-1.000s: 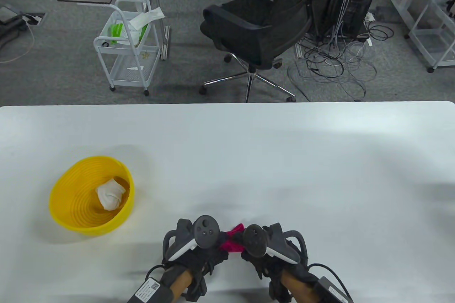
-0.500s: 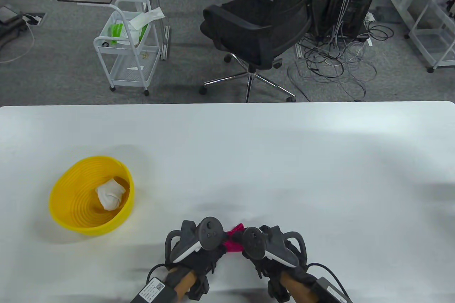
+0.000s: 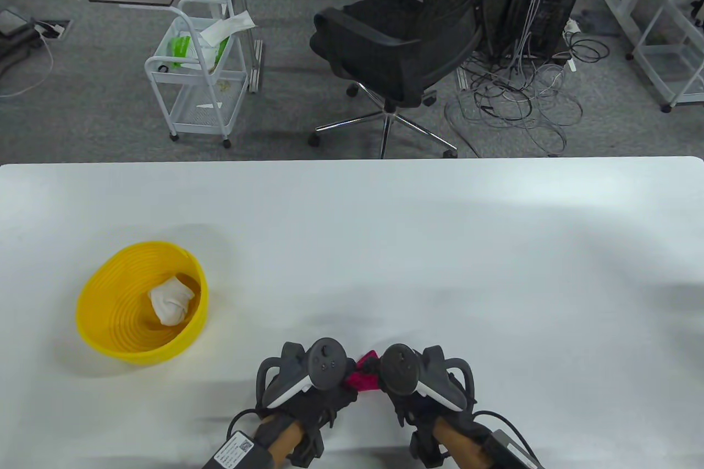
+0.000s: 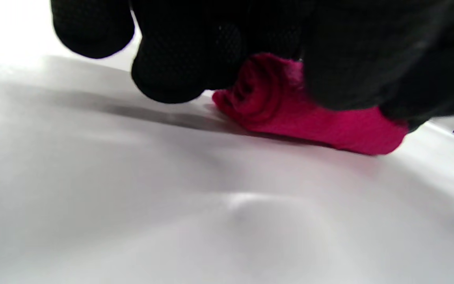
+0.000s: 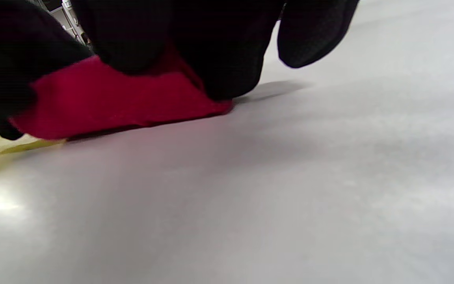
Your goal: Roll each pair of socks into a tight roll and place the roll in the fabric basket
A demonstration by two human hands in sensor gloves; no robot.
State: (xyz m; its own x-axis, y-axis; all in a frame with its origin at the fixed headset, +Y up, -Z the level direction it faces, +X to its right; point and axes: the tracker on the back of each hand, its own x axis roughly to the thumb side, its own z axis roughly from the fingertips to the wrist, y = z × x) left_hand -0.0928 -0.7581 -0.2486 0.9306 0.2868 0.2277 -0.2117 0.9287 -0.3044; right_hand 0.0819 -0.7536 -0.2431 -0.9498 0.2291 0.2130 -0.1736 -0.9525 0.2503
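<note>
Table view, six o'clock: both hands' curled fingers (image 4: pixel 168 71) around the pink sock roll (image 3: pixel 363 379) on the counter (image 3: pixel 440 249).

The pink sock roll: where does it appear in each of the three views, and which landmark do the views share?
Table view: the pink sock roll lies near the bottom centre, between the left hand and the right hand.
Left wrist view: upper centre-right, under black gloved fingers.
Right wrist view: upper left, under gloved fingers.
Shared landmark: the white table.
</note>
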